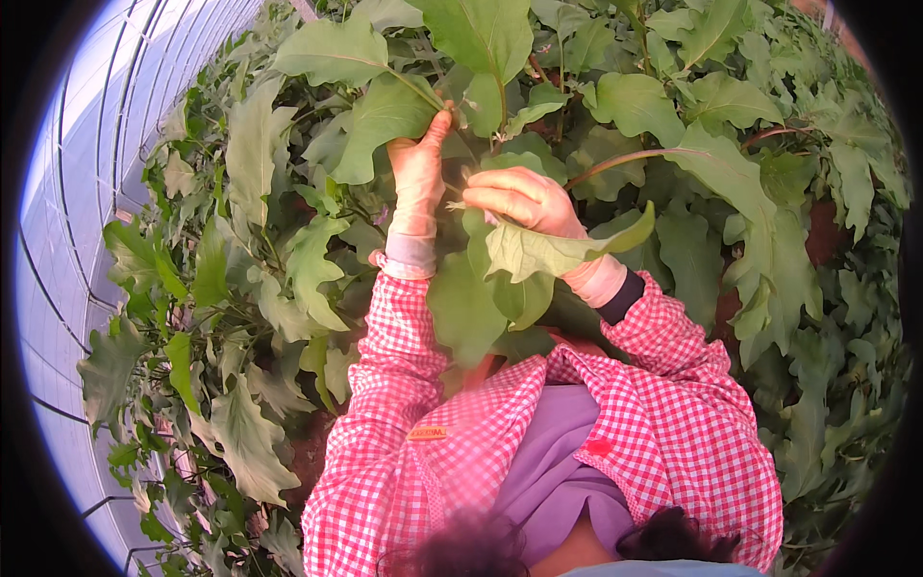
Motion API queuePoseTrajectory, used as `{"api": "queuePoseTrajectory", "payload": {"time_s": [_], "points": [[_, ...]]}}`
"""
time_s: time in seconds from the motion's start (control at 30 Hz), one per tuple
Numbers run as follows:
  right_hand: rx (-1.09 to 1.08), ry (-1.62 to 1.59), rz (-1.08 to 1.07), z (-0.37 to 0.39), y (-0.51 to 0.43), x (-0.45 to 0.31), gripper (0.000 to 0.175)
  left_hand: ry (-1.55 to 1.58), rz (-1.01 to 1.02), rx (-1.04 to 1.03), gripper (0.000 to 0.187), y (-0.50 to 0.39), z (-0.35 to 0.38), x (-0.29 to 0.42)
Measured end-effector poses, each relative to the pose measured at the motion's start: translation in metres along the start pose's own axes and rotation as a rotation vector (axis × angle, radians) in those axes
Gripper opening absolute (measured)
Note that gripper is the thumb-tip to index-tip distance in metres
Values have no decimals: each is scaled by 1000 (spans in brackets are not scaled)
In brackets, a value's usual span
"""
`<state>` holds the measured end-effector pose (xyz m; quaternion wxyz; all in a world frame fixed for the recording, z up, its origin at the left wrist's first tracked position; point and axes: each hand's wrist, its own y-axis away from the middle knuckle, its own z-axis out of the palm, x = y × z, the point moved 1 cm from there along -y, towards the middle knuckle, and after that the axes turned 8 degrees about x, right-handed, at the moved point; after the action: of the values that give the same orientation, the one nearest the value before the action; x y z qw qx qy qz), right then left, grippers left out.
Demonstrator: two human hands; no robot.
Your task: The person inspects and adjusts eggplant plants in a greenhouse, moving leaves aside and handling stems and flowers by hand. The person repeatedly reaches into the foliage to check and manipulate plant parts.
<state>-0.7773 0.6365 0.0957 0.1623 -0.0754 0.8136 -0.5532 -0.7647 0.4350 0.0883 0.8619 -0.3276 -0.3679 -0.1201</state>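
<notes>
Both hands wear thin pale gloves and are raised among the broad, lobed leaves of an eggplant plant (393, 122). My left hand (420, 162) is upright at a stem junction, its thumb against the base of a leaf stalk; its other fingers are mostly hidden. Just right of and below it, my right hand (523, 198) has its fingers bent together beside a thin stem with a small pale flower or bud (490, 216). Whether the fingertips pinch it cannot be told. A curled leaf (562, 249) lies across the right hand and wrist.
Dense leafy plants surround both arms on every side. A thick purplish leaf stalk (613, 164) arches to the right of the right hand. At the far left stands a curved greenhouse wall of translucent film (54, 288) on dark metal ribs. Reddish soil shows between leaves.
</notes>
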Motion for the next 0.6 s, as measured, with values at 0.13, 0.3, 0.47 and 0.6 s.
{"api": "queuePoseTrajectory", "payload": {"time_s": [0.13, 0.3, 0.47, 0.6], "points": [[117, -92, 169, -30, -33, 8, 18, -58, -104, -69, 31, -3, -4, 3], [39, 257, 220, -11, -82, 41, 27, -67, -98, -81, 32, 4, 0, 0], [-286, 549, 167, -3, -98, 51, 20, -64, -54, -106, 32, 5, -7, -7], [-484, 646, 119, 0, -99, 50, 18, -11, -51, -72, 32, 0, -15, -7]]}}
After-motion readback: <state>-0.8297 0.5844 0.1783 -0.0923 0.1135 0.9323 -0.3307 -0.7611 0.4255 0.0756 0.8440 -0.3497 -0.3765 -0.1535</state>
